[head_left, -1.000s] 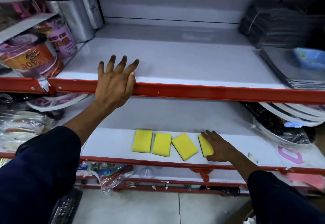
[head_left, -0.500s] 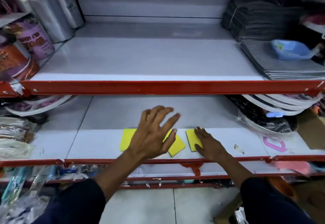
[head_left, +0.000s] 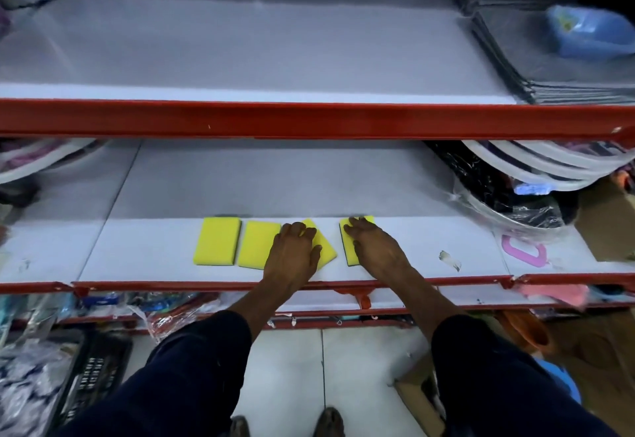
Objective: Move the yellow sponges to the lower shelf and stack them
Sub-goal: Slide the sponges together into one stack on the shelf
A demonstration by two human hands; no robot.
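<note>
Four yellow sponges lie in a row near the front edge of the lower shelf [head_left: 429, 230], none stacked on another. The leftmost sponge [head_left: 217, 241] and the second sponge [head_left: 256, 243] lie flat and square to the edge, just beside each other. The third sponge [head_left: 323, 246] is turned at an angle, and the left hand [head_left: 292, 254] rests palm-down over its near left part, fingers bent onto it; whether they actually grip it cannot be told. The fourth sponge [head_left: 350, 247] shows a dark underside along its left edge, and the right hand [head_left: 376, 247] lies flat over most of it, fingers pressed together on top rather than pinching. Both forearms reach in over the red front rail [head_left: 206, 285]. Above, the upper shelf [head_left: 240, 52] carries a stack of grey mats [head_left: 536, 69] at the right with a blue plastic scoop [head_left: 591, 33] on top.
</note>
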